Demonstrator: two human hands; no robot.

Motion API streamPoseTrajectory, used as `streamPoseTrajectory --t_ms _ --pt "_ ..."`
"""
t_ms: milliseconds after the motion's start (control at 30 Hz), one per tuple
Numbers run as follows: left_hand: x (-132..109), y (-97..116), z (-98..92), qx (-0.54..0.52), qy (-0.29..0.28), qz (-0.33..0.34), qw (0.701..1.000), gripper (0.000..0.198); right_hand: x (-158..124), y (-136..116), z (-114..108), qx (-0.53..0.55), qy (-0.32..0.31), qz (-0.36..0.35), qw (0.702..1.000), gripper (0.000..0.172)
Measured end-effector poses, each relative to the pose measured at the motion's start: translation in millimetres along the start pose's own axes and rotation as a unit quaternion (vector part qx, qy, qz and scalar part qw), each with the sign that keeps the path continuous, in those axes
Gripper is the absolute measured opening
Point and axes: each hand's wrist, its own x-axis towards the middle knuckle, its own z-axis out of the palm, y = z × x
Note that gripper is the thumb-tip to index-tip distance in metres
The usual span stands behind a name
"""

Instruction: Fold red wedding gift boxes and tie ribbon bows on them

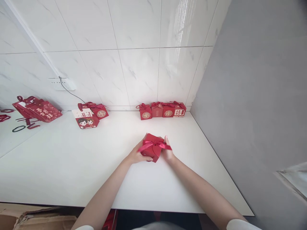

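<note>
A small red gift box (157, 156) with a pinkish-red ribbon bow (154, 144) tied across its top is held tilted over the middle of the white table. My left hand (137, 155) grips the box from the left, its thumb lying along the near side. Against the right side of the box is my right hand (168, 152), thumb pointing up and the other fingers partly hidden behind the box and the ribbon's end. Beyond my hands, a row of similar ribbon-tied red boxes (157, 111) stands against the tiled wall.
Left of centre stand a box with a cartoon couple (87, 122) and another red box (100, 112). Red paper bags (45, 111) and loose ribbons (31, 124) lie far left. A grey wall (240, 95) bounds the right; a cardboard box (45, 220) sits below the table's front edge.
</note>
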Motion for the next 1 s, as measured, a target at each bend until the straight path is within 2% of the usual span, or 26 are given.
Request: streamPoseTrajectory --t_ms 100,167,300,400,467,533,667,800,867,1000 --pt "-2 7 9.9 0.035 0.045 0.047 0.997 0.118 1 -2 -6 0.057 -0.003 0.026 0.998 0.075" --pt "-3 6 11.5 0.109 0.091 0.078 0.987 0.127 0 -4 -9 0.054 -0.005 0.031 0.998 0.079" --pt "-1 -6 5.0 0.276 0.162 0.142 0.937 0.116 -3 -10 -14 0.047 0.008 -0.002 0.999 0.076" --pt "0 -10 -0.5 0.334 0.189 0.179 0.906 0.108 -6 -12 -16 0.033 0.007 -0.002 0.999 0.074" --pt "-1 -8 -2.7 0.345 0.195 0.183 0.900 0.104 -8 -13 -19 0.018 0.005 -0.008 1.000 0.072" --pt "-3 -3 -4.8 0.334 0.187 0.172 0.907 0.102 -9 -13 -24 -0.008 0.018 -0.027 0.999 0.066" --pt "-10 2 -10.7 0.243 0.132 0.109 0.955 0.085 -8 -17 -34 -0.072 0.072 -0.038 0.994 0.041" --pt "-13 -2 -14.9 0.115 0.105 0.115 0.981 0.058 -7 -25 -41 -0.052 0.066 -0.010 0.996 0.035" --pt "-12 -1 -14.5 0.048 0.128 0.100 0.986 0.048 -8 -28 -41 -0.048 0.051 0.004 0.998 0.034" --pt "-5 10 -14.0 -0.010 0.228 -0.002 0.974 0.045 -8 -32 -38 -0.072 0.032 0.024 0.997 0.034"
